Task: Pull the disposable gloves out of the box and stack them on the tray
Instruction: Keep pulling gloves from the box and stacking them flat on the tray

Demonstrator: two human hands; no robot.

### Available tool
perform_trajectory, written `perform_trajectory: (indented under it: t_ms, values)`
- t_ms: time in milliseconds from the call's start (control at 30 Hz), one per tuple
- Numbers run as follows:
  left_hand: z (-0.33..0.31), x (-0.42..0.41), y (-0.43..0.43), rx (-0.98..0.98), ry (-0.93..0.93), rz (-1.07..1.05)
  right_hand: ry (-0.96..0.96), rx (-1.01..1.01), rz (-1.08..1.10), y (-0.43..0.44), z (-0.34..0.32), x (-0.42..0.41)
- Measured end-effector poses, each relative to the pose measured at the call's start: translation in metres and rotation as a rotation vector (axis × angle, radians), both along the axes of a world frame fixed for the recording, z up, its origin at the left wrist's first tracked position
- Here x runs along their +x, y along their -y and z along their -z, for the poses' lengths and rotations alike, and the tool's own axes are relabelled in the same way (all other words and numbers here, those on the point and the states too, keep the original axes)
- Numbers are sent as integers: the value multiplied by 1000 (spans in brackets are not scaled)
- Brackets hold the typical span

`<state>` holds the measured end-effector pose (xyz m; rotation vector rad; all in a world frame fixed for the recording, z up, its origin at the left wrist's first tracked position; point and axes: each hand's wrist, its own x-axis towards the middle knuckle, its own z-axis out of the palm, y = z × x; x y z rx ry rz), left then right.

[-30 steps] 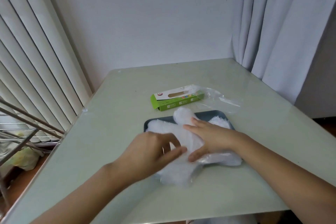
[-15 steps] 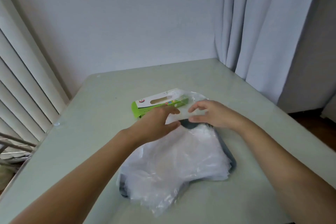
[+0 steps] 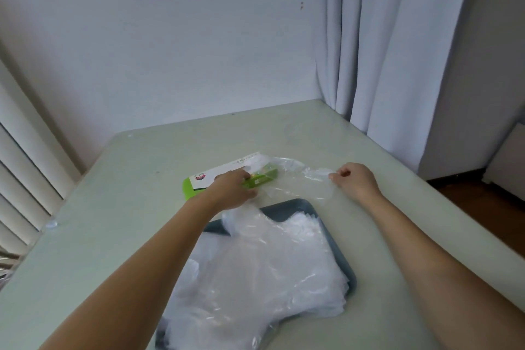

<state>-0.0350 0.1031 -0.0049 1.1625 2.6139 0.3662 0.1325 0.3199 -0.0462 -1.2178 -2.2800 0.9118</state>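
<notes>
While left hand point(image 3: 233, 190) clamps box point(image 3: 205, 179) flat, right hand point(image 3: 355, 179), fisted, forearm outstretched, pinches glove point(image 3: 295, 185) drawn from box.

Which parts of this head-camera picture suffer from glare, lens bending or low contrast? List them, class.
Head view: even daylight, no hard shadows; head view: the glove pile on the tray glares white, sheets merging; head view: the clear glove in the right hand barely shows against the table; head view: curtain and blinds bow near the edges.
</notes>
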Motion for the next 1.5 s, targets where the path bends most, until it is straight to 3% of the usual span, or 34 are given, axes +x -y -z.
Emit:
perform_trajectory:
  t_ms: [100, 167, 467, 767, 900, 1000, 1067, 1233, 1400, 1500]
  values:
    - [-9, 2, 0, 87, 44, -32, -355, -175, -79, 8, -13, 4]
    - [-19, 7, 2, 182, 63, -1, -493, -235, -164, 17, -29, 6]
    - [-47, 87, 11, 481, -63, 210, -635, -167, -350, 76, -127, 25]
    - [-53, 121, 27, 928, -242, 59, -691, -219, -277, 118, -151, 47]
    - [-84, 118, 55, 735, -132, 89, -484, -20, -163, 133, -161, 65]
    - [-114, 113, 79, 590, 180, 170, -380, 121, -294, 154, -174, 80]
    - [-132, 112, 94, 457, 360, 237, -332, 41, -474, 165, -180, 85]
    - [-155, 102, 121, 216, 436, 370, -139, -135, -749, 181, -167, 80]
    - [-143, 83, 136, -4, 491, 366, -269, -281, -627, 202, -136, 72]
    - [-120, 70, 131, -17, 498, 283, -244, -310, -488, 204, -111, 69]
